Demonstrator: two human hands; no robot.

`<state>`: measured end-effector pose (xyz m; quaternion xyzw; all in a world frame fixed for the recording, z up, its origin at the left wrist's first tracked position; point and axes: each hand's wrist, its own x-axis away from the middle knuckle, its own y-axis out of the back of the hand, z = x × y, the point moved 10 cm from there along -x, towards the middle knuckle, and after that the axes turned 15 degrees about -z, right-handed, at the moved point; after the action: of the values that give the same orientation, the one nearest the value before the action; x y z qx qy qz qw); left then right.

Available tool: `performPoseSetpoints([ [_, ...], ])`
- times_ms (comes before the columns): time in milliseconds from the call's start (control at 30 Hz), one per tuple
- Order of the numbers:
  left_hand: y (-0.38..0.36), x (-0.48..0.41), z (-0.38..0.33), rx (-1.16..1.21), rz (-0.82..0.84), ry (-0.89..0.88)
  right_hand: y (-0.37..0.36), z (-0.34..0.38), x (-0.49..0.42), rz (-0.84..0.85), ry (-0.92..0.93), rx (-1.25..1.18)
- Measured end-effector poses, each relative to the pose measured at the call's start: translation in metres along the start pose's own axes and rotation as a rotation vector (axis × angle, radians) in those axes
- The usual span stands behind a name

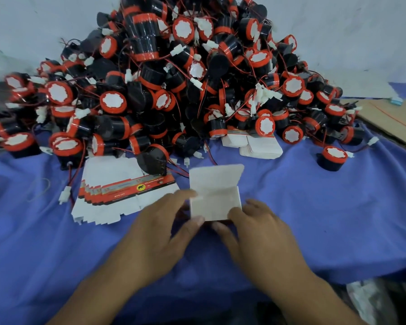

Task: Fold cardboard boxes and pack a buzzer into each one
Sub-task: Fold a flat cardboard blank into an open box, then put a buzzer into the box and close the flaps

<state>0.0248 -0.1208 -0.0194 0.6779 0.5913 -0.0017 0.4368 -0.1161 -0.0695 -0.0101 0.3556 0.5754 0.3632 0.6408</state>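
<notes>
A small white cardboard box (215,198) stands on the blue cloth (338,207) in front of me, its top flap raised and side flaps folded in. My left hand (164,226) grips its left side with thumb and fingers. My right hand (260,228) holds its right side, fingers curled round the edge. A fanned stack of flat box blanks (117,193), white with a red printed band, lies to the left of the box. Behind it rises a large heap of black and red buzzers (174,78) with red wires and white plugs.
A lone buzzer (332,158) sits apart at the right. Two stacks of white cards (258,146) lie at the heap's front edge. Brown cardboard sheets (394,120) lie at the far right. The cloth drops off the table edge near the lower right.
</notes>
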Motion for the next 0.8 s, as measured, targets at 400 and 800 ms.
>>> performPoseSetpoints([
  [400, 0.011, -0.074, 0.075, -0.331, -0.087, 0.155, -0.015, -0.012, -0.005, 0.068, 0.019, -0.328],
  [800, 0.124, -0.073, 0.0, 0.154, -0.834, -0.031, 0.018, -0.023, -0.01, -0.197, -0.079, -0.526],
])
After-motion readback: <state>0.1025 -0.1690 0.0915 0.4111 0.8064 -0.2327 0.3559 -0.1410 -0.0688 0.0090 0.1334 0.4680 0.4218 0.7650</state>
